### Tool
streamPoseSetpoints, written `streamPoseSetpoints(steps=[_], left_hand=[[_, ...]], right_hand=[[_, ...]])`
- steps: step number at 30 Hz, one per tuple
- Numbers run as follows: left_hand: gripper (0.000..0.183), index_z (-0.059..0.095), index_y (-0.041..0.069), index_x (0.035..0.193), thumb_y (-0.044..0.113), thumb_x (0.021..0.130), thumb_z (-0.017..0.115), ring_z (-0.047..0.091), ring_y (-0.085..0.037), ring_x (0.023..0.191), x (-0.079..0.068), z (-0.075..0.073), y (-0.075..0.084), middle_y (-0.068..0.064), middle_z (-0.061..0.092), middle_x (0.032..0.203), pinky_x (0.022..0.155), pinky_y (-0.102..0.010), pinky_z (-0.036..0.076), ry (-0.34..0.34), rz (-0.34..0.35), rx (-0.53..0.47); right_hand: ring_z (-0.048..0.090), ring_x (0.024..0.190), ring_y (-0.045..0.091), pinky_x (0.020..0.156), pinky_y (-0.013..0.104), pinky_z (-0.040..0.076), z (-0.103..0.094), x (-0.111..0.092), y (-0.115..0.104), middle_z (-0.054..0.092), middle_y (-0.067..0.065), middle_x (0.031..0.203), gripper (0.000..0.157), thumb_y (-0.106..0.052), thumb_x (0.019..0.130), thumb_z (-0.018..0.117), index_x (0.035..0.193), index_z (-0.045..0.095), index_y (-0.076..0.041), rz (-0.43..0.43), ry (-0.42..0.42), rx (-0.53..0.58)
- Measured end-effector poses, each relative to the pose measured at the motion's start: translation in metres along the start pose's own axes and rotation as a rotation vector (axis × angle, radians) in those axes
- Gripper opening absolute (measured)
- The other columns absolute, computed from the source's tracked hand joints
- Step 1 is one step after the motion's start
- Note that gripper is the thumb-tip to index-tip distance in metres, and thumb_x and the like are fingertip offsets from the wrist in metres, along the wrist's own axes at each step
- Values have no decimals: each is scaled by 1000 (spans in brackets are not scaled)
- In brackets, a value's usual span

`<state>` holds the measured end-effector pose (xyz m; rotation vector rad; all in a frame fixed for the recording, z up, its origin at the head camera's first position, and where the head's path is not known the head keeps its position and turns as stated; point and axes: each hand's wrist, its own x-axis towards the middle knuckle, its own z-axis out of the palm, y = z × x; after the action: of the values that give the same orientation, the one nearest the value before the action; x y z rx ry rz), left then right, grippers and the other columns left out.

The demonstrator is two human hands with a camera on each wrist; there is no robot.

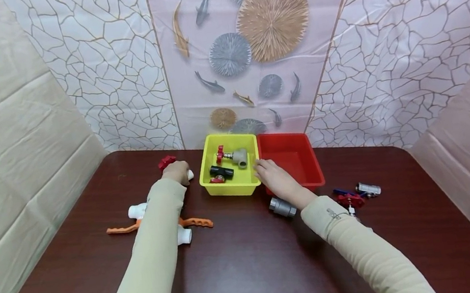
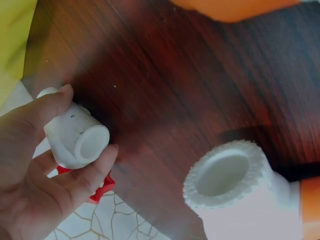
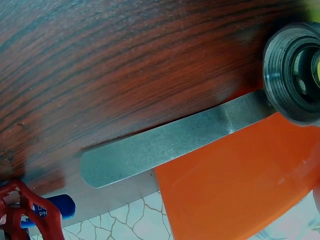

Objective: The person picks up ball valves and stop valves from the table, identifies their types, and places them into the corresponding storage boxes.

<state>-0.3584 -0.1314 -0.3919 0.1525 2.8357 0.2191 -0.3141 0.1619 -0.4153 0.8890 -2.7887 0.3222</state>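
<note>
My left hand (image 1: 177, 171) is over the back left of the table. Its thumb and fingers grip a white plastic valve (image 2: 80, 132) with a red handwheel (image 1: 167, 163), partly hidden behind the fingers in the left wrist view. My right hand (image 1: 275, 177) is where the yellow bin (image 1: 240, 189) and the red bin (image 1: 315, 165) meet, its loosely bent fingertips right at the yellow rim. In the yellow bin lie a grey valve (image 1: 240, 157) with a red handwheel and a black valve (image 1: 221, 172) with a red handle. The red bin's visible floor is bare.
White valves with orange levers (image 1: 197, 222) lie under my left forearm. Near my right wrist is a grey threaded fitting (image 1: 282, 207); a flat metal bar (image 3: 175, 145) runs beside it. Farther right lie a red handwheel (image 1: 350, 200), a blue handle and a metal fitting (image 1: 368, 189).
</note>
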Motion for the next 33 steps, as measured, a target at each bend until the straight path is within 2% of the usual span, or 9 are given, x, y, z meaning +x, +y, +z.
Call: streamPoseSetpoints(steps=[7,12,13,15,19,20,28,33], left_hand=[[26,62,5,99,12,75,70,60,-32,91,6,-3,1,-14,64,105,68,-41,52,80,-54,21],[25,64,4,96,9,72,68,62,-32,93,13,-9,-1,-14,66,102,69,-43,53,151,-36,50],[23,64,5,91,9,69,69,62,-32,87,17,-8,-4,-14,66,97,65,-43,52,174,-22,61],[22,64,5,90,9,69,69,62,-32,86,18,-10,-5,-13,67,96,65,-43,52,176,-22,77],[22,64,5,91,9,70,70,62,-31,87,15,-15,-5,-14,67,96,67,-44,52,177,-11,92],[23,64,4,94,9,72,70,62,-31,91,11,-18,-3,-14,67,100,71,-44,53,163,-18,93],[24,64,4,97,10,74,70,61,-31,92,-3,-31,-1,-16,66,102,75,-46,52,202,23,120],[22,64,4,92,7,71,69,62,-33,93,-4,-39,-1,-16,67,101,76,-47,52,237,56,163]], right_hand=[[49,120,33,99,41,46,1,0,2,52,20,133,38,-16,94,56,127,56,2,-5,2,-8],[49,120,32,99,42,47,2,-1,3,52,19,134,39,-16,93,57,127,56,2,8,8,-8],[49,120,32,99,42,46,2,-1,3,51,19,134,39,-16,93,57,128,56,2,6,8,-8],[48,121,33,99,42,46,2,0,3,51,20,134,39,-16,93,57,128,55,2,4,5,-2],[48,121,33,99,42,46,3,0,3,51,20,134,40,-16,93,58,128,55,2,-1,3,-5],[48,121,32,99,42,46,3,0,3,51,20,135,40,-16,93,58,129,55,2,1,2,-5],[49,121,33,100,42,46,1,0,2,51,20,135,39,-15,93,58,128,55,2,10,4,-3],[49,121,33,100,42,46,0,0,0,51,20,135,40,-16,93,57,129,55,2,9,-3,6]])
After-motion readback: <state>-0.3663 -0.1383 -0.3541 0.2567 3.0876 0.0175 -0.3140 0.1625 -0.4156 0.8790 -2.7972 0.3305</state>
